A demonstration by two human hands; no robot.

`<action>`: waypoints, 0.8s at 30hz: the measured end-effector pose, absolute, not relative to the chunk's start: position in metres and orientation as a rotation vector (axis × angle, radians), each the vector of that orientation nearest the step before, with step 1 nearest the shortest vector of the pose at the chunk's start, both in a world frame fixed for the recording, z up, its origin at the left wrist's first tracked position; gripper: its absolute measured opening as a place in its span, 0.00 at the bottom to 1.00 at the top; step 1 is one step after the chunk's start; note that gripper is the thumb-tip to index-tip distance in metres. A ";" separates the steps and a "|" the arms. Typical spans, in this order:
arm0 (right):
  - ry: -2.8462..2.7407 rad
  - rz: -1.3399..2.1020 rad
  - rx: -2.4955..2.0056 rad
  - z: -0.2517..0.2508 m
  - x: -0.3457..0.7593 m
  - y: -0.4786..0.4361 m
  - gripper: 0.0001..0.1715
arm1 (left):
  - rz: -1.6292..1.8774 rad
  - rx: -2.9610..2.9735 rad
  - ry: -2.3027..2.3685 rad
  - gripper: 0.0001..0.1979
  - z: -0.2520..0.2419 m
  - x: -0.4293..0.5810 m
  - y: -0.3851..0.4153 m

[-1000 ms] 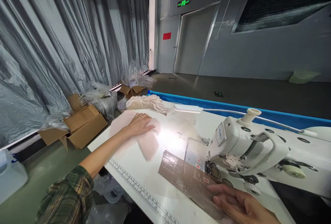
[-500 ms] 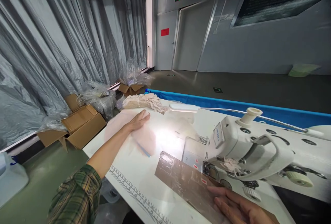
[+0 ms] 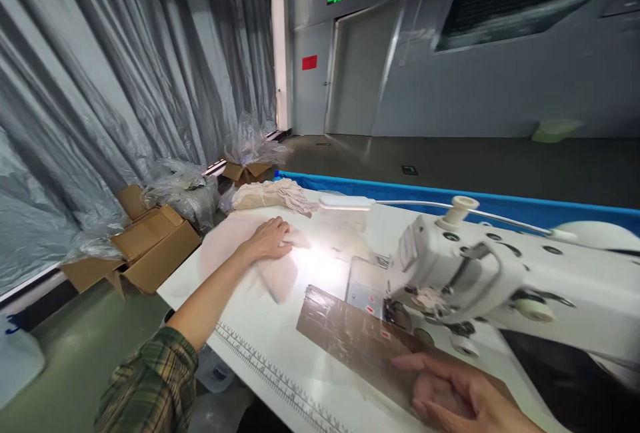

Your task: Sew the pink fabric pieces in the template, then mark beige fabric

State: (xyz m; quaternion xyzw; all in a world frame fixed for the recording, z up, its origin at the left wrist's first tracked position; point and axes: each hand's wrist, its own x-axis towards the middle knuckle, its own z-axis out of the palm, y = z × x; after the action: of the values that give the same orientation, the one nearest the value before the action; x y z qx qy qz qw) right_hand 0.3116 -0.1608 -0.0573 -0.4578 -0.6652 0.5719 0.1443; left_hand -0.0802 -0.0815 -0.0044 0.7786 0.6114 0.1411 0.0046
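My left hand (image 3: 271, 238) rests on thin pale pink fabric (image 3: 220, 246) spread over the white sewing table. Its fingers are curled round a bunched bit of that fabric, which pokes out on the right. My right hand (image 3: 453, 386) is over a shiny brown panel (image 3: 345, 333) lying in front of the sewing machine (image 3: 450, 266). Its index finger reaches out along the panel, the others are bent and apart, and it grips nothing. Whether its fingertips touch the panel I cannot tell. Beside the panel sits a metal needle plate (image 3: 367, 290) with red marks.
A bundle of cream, fringed textile (image 3: 273, 195) lies at the table's back. A white lamp (image 3: 347, 202) on a bendy stem shines on the tabletop. A printed ruler (image 3: 265, 373) runs along the front edge. Cardboard boxes (image 3: 155, 246) and plastic bags stand on the floor at left.
My left hand went from lying flatter to curled, bunching the fabric. My right hand's fingers have spread a little over the panel. The view has turned slightly right.
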 end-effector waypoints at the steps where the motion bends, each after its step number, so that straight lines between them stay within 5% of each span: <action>1: -1.907 1.728 -1.294 -0.050 0.309 -0.164 0.34 | 0.440 2.449 1.931 0.13 -0.005 -0.078 -0.082; 8: -1.754 1.757 -1.283 -0.018 0.289 -0.177 0.38 | 0.580 2.600 1.776 0.14 0.012 -0.027 -0.109; 15: -1.794 1.794 -1.108 -0.010 0.289 -0.186 0.30 | 0.538 2.728 0.572 0.27 0.008 0.063 -0.150; 20: -1.830 1.934 -0.921 0.000 0.307 -0.189 0.23 | 0.318 2.294 0.579 0.09 0.021 0.054 -0.152; 24: -1.817 2.105 -0.720 0.007 0.326 -0.192 0.15 | 0.280 1.650 0.549 0.14 0.041 0.034 -0.184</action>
State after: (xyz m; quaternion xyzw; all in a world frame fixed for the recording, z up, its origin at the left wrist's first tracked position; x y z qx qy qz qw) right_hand 0.3256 -0.1923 0.0073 -0.2485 -0.6268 0.7262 0.1344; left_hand 0.0336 -0.1843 0.0407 0.7225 0.2405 0.1228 0.6364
